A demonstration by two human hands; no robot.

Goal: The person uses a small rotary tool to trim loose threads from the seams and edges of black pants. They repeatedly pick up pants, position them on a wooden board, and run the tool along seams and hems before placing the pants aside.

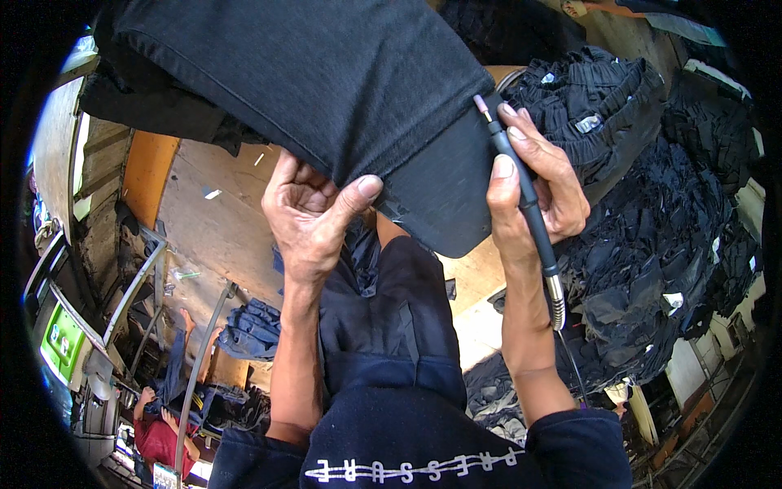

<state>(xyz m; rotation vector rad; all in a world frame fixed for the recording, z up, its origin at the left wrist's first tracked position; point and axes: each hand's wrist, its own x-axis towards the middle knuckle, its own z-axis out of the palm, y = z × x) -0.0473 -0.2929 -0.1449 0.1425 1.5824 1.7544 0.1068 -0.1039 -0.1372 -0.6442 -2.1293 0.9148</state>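
A black denim trouser leg (326, 81) stretches across the upper middle, its hem lying over a dark flat board (444, 191) whose rounded end sticks out. My left hand (314, 212) grips the near edge of the leg by the hem, thumb on top and fingers beneath. In my right hand (538, 175) is a slim pen-shaped rotary grinder (529, 196) with a pink stone tip. It is held like a pen, tip pointing up and away beside the hem's far corner. Whether the tip touches the cloth I cannot tell. A thin cable runs down from its spring-sleeved end.
Bundled black garments with gathered waistbands (603, 98) lie at the upper right. Below them spreads a large heap of dark cloth (643, 261). Wooden boarding (220, 204) shows at left. Another person in a red shirt (159, 440) sits at the lower left, near metal frames (199, 359).
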